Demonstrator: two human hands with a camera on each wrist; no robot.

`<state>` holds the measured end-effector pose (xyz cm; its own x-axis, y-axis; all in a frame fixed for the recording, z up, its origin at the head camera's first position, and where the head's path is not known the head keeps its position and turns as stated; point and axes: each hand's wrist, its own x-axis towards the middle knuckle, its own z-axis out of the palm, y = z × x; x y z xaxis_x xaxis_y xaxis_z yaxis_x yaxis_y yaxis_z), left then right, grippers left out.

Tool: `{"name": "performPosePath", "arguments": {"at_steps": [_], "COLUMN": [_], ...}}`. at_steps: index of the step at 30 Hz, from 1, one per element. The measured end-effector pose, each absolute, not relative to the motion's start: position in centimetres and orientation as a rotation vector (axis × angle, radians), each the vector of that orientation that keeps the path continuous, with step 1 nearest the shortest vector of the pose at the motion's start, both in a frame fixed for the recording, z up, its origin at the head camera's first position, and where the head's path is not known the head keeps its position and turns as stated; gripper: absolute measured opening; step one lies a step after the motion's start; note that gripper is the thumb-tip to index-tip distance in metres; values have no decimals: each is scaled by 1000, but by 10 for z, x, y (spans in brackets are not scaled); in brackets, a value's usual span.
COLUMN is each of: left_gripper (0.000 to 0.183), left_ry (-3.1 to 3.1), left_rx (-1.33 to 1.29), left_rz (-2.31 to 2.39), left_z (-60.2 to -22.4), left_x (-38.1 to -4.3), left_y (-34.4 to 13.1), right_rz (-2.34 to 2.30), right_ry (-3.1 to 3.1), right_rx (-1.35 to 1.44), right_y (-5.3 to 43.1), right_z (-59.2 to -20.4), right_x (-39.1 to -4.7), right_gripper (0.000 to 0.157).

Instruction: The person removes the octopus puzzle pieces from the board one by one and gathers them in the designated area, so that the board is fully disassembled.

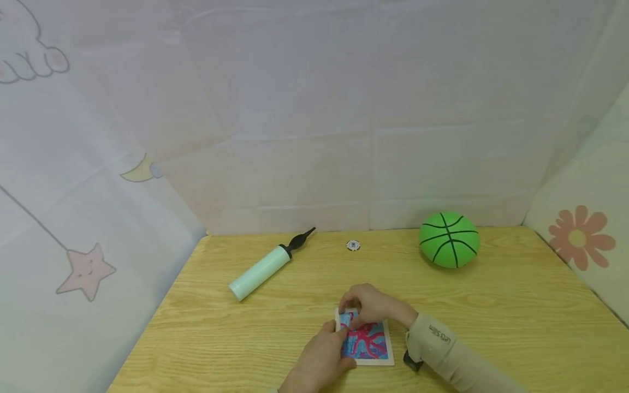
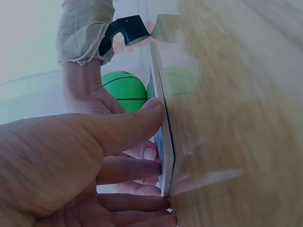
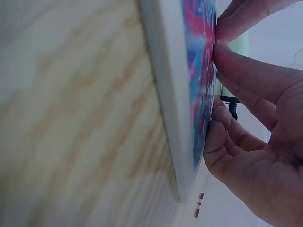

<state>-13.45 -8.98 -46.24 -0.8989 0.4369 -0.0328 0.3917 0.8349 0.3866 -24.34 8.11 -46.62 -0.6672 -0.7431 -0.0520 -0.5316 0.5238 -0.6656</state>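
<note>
On the table (image 1: 211, 338), the picture board (image 1: 369, 344) is apparently steadied by the left hand (image 1: 319, 355), fingers extended, and adjusted by the right hand (image 1: 372, 303), fingers bent, any pinch unclear, with careful alignment seemingly called for next.

1. Head view: set high at the near side, facing far and down; the most distant of the three; covers the table (image 1: 196, 338) and the cloth backdrop (image 1: 304, 136).
2. Left wrist view: close, tabletop level, turned sideways; faces right and far past the left hand (image 1: 319, 357), towards the green ball (image 1: 449, 240).
3. Right wrist view: close, low, also sideways; faces left and far across the picture board (image 1: 366, 349), towards the pump (image 1: 260, 274).
4. Shared: board, all three; ball, head and left wrist; pump, head and right wrist.
</note>
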Motion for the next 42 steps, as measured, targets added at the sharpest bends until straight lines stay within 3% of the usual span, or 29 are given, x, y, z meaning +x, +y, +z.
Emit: {"name": "performPosePath", "arguments": {"at_steps": [19,42], "left_gripper": [58,46], "left_ry": [2898,2908], "left_rx": [649,710], "left_rz": [550,585], "left_z": [-460,-462], "left_x": [-134,-135], "left_y": [-89,-90], "right_rz": [-871,-879], "right_ry": [2438,2454], "right_rx": [-1050,-1042], "right_y": [78,78], "right_z": [-468,-470], "right_x": [-243,-244], "right_gripper": [27,27]}}
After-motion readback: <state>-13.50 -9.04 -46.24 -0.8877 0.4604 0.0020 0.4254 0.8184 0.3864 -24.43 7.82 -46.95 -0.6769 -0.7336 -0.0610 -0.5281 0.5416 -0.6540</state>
